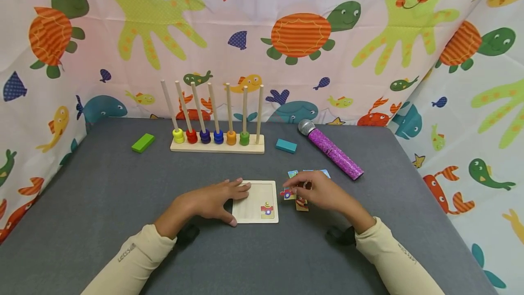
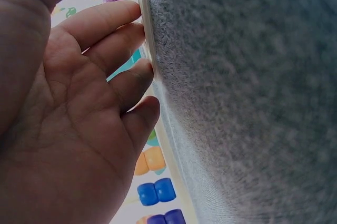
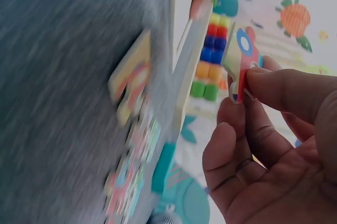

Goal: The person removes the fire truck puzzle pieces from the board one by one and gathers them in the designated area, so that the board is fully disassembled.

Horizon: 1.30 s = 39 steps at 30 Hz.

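A square wooden puzzle tray [image 1: 254,201] lies on the grey table, with one jigsaw piece [image 1: 267,212] in its lower right corner. My left hand [image 1: 213,199] rests across the tray's left side, fingers extended and thumb at the lower left corner. Between thumb and fingertips, my right hand [image 1: 323,190] pinches a red, blue and yellow jigsaw piece [image 3: 244,58], raised above the table to the right of the tray. Beneath and beyond that hand lie several loose pieces, one of them a brown-and-red piece [image 1: 302,205]; the hand partly covers them.
Behind the tray stands a wooden peg rack [image 1: 217,147] with coloured beads on most pegs. A green block [image 1: 143,143] is to its left, a teal block [image 1: 286,146] to its right. A glittery purple microphone [image 1: 333,151] lies at the back right, before a printed cloth [image 1: 229,17].
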Motion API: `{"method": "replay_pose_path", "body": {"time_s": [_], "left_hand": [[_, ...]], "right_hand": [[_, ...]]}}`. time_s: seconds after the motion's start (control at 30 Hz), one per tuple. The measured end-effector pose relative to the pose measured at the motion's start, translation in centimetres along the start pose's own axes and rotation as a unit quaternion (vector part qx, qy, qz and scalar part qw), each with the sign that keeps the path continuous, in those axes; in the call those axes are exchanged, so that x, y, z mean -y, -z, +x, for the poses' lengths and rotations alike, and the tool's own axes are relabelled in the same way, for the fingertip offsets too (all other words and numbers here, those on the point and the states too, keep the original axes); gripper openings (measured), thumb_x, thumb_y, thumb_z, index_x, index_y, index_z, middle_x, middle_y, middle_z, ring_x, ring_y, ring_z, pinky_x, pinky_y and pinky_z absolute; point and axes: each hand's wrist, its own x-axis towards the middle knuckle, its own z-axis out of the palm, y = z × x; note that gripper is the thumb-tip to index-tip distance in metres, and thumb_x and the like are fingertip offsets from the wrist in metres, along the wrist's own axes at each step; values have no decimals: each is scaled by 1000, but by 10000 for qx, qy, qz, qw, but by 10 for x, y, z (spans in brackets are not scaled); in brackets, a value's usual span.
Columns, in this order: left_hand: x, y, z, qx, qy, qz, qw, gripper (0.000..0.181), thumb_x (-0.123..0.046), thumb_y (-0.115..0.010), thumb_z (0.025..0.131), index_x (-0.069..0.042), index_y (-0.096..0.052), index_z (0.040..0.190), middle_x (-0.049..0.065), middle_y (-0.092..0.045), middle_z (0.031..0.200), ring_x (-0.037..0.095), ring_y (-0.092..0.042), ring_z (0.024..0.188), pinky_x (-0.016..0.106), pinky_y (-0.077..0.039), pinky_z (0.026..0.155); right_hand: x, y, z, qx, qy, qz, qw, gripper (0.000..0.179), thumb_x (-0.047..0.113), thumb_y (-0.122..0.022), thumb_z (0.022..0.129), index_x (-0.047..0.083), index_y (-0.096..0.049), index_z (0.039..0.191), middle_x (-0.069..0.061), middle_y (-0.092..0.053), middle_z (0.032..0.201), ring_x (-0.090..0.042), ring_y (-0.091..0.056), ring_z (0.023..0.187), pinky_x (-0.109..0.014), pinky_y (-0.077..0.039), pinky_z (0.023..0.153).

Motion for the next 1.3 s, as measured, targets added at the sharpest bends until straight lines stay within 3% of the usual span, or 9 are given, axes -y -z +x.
{"method": "replay_pose_path", "body": {"time_s": [0.2,0.53,0.9,1.3], "left_hand": [[0,0,-1,-20,8,-50,10000,80,-31,-79,82,-9,-41,148,1,-23,159,29,-10,146,54,-15,113],[0,-3,1,17,38,-9,10000,80,-32,-79,82,-11,-41,148,1,-23,159,31,-12,146,53,-18,113],[-1,1,0,8,105,9,9999,78,-31,-79,82,-10,-42,148,1,-22,159,33,-13,146,54,-19,112],[-2,0,-1,-5,52,9,10000,79,-31,-79,82,-10,-42,148,2,-23,159,32,-13,146,53,-19,112]], "right_hand": [[-18,12,-16,-36,-169,-290,9994,19,0,-65,91,8,-75,105,5,-70,93,-10,-57,74,-28,-49,64],[-36,24,-36,322,-297,-356,9984,19,-2,-64,91,6,-74,104,1,-70,97,-9,-57,79,-27,-50,67],[-41,28,-39,718,-425,-25,9965,20,-3,-63,91,4,-72,107,-5,-67,100,-14,-62,84,-27,-52,72],[-39,29,-38,554,-462,-504,9961,18,1,-66,90,3,-72,107,-2,-68,97,-13,-61,83,-28,-52,72]]}}
